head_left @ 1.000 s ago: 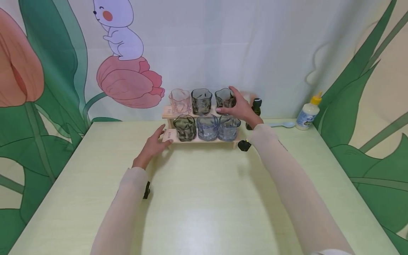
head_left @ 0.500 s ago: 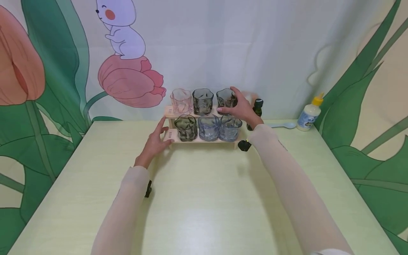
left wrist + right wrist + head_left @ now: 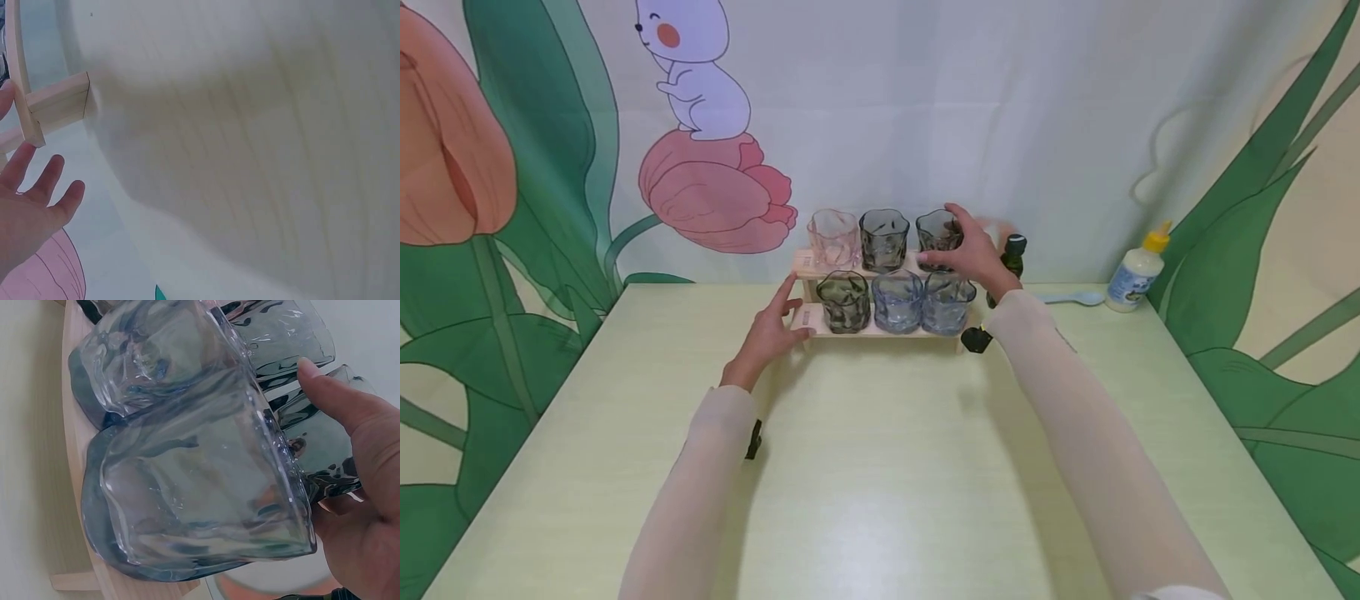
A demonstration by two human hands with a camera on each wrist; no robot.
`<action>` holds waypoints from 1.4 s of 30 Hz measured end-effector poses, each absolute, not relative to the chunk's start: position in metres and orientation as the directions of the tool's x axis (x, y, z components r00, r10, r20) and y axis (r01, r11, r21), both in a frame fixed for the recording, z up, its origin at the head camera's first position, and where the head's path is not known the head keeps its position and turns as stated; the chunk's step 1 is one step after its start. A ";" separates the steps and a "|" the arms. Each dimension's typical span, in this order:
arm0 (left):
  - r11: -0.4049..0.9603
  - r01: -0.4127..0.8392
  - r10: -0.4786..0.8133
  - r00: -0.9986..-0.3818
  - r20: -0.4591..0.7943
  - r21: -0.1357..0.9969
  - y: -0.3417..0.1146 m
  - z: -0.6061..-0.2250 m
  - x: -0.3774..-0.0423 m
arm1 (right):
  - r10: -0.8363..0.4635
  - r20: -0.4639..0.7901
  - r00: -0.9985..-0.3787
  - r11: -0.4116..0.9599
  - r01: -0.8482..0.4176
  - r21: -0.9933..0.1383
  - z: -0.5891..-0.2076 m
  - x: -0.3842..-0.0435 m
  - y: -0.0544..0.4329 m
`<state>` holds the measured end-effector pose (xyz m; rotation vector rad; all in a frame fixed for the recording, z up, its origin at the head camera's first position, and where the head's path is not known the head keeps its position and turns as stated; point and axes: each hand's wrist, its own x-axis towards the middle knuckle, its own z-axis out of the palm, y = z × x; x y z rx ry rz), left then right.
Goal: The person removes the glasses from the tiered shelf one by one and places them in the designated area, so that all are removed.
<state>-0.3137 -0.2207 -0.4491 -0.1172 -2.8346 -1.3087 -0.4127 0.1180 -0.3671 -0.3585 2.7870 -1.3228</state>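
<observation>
Fingers and thumb of the right hand (image 3: pixel 976 252) grip a smoky glass (image 3: pixel 932 237) at the right of the wooden stand's (image 3: pixel 815 313) upper tier. Spread wide, the left hand (image 3: pixel 771 330) touches the stand's left end. Positioning seems in hand; the next move calls for steadiness. Marks on the stand and white bottle (image 3: pixel 1133 279) are too small to read.

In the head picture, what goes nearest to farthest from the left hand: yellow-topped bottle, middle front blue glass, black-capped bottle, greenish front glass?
From the left hand:
1. Greenish front glass: left end of the front row.
2. Middle front blue glass: just right of it.
3. Black-capped bottle: right of the front row.
4. Yellow-topped bottle: farthest right.
</observation>
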 end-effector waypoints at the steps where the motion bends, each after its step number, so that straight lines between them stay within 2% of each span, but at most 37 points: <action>1: 0.648 0.076 0.063 -0.997 0.047 0.758 -0.220 -0.449 -0.314 | -0.224 0.067 -0.972 0.608 -0.193 -0.770 -0.368 -0.413 0.118; 21: 0.647 0.050 0.056 -0.998 0.018 0.761 -0.214 -0.449 -0.313 | -0.246 0.080 -0.966 0.611 -0.219 -0.761 -0.371 -0.415 0.127; 30: 0.655 0.030 0.050 -0.999 -0.003 0.755 -0.213 -0.448 -0.311 | -0.253 0.079 -0.964 0.559 -0.213 -0.801 -0.375 -0.417 0.137; 42: 0.652 0.064 0.060 -0.998 0.033 0.755 -0.219 -0.446 -0.310 | -0.236 0.154 -0.960 0.565 -0.264 -0.782 -0.353 -0.405 0.155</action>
